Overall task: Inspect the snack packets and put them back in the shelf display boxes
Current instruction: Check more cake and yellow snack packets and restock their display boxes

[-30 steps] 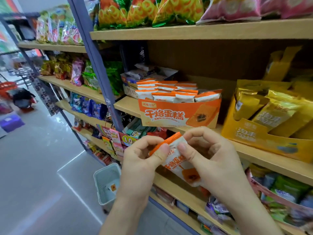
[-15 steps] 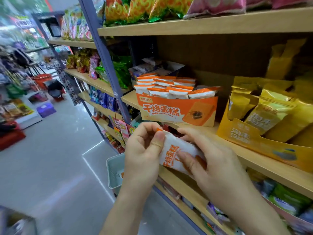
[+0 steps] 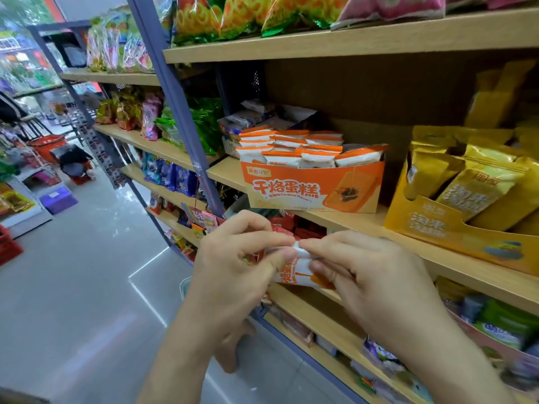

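Note:
Both hands hold one small white-and-orange snack packet (image 3: 294,272) in front of the shelf, below the display boxes. My left hand (image 3: 236,263) pinches its left end with thumb and fingers. My right hand (image 3: 367,278) grips its right end, fingers curled round it. Most of the packet is hidden between the hands. Above, the orange display box (image 3: 294,189) stands on the wooden shelf (image 3: 455,258) with several matching packets (image 3: 291,147) upright inside.
A yellow display box (image 3: 449,231) of gold pouches sits right of the orange one. A blue shelf upright (image 3: 175,103) runs left of it. Lower shelves carry more snacks. A pale bin (image 3: 186,284) sits on the grey floor below my hands; red baskets (image 3: 48,144) stand far left.
The packet has been turned from upright to lying sideways between my hands, which have closed in on it. The camera view has swung a little left and down.

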